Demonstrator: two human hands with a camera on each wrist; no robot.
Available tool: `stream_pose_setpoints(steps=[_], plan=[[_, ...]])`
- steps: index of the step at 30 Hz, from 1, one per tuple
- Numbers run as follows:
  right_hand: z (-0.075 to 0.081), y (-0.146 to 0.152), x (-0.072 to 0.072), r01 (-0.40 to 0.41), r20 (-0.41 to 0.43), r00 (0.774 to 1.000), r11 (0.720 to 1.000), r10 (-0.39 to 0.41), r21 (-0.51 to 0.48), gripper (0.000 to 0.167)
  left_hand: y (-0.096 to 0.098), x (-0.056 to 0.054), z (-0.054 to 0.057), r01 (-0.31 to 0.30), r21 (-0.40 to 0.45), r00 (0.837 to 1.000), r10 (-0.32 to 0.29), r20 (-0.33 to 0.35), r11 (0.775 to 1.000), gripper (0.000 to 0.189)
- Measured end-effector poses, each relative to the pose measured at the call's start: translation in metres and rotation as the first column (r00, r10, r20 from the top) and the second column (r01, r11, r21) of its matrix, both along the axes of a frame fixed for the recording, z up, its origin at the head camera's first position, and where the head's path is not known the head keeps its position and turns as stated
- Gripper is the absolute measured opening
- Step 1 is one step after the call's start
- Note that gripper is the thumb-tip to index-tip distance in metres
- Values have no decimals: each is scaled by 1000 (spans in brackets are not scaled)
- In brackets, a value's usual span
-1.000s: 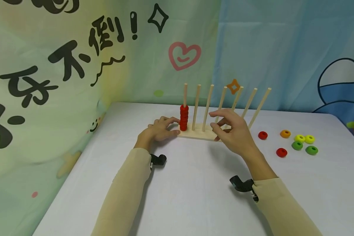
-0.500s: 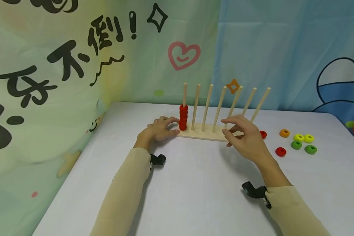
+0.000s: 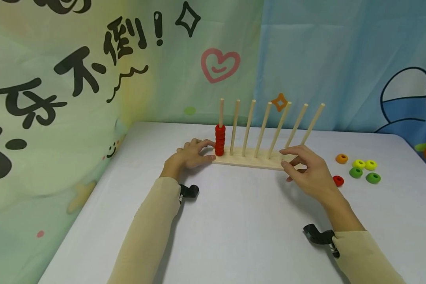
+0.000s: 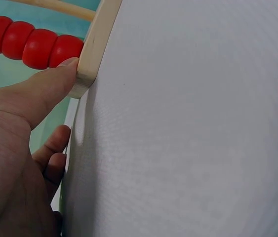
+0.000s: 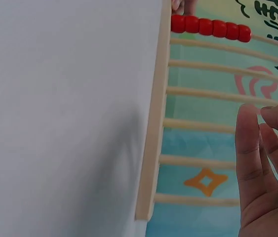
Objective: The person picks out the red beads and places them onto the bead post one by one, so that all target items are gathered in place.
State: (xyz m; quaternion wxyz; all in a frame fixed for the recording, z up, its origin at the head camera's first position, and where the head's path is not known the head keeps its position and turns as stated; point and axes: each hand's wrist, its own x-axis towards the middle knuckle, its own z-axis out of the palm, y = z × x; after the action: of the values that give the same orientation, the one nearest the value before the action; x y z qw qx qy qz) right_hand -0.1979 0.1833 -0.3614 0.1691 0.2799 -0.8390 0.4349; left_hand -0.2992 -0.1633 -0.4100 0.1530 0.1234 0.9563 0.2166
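A wooden peg stand rests on the table, with several upright pegs in a row. Red beads are stacked on its leftmost peg; the other pegs are bare. My left hand holds the stand's left end, and in the left wrist view the thumb presses on the base corner beside the lowest bead. Before the stand's right end hovers my right hand, its fingers loosely bent. Nothing sits between its thumb and fingertips in the right wrist view.
Right of the right hand lie loose beads on the white table: a red one, an orange one, two yellow ones and two green ones. A printed cloth hangs behind the table.
My right hand has moved rightward along the stand from the middle pegs to its right end, and now covers one loose red bead. The left hand keeps its place.
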Motion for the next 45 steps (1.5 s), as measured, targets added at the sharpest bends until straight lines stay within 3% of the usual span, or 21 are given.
stream_pose_setpoints(steps=[12,23,45], plan=[[-29,46,-12,84,-12,996,996,-83,39,40,1,3,3,-13,8,1000,13,12,1000,52],[-34,69,-5,129,84,987,990,-134,58,36,4,1,2,1,9,1000,-2,9,1000,53],[-38,115,0,270,65,956,945,-286,185,42,1,1,1,-7,10,1000,7,14,1000,53]])
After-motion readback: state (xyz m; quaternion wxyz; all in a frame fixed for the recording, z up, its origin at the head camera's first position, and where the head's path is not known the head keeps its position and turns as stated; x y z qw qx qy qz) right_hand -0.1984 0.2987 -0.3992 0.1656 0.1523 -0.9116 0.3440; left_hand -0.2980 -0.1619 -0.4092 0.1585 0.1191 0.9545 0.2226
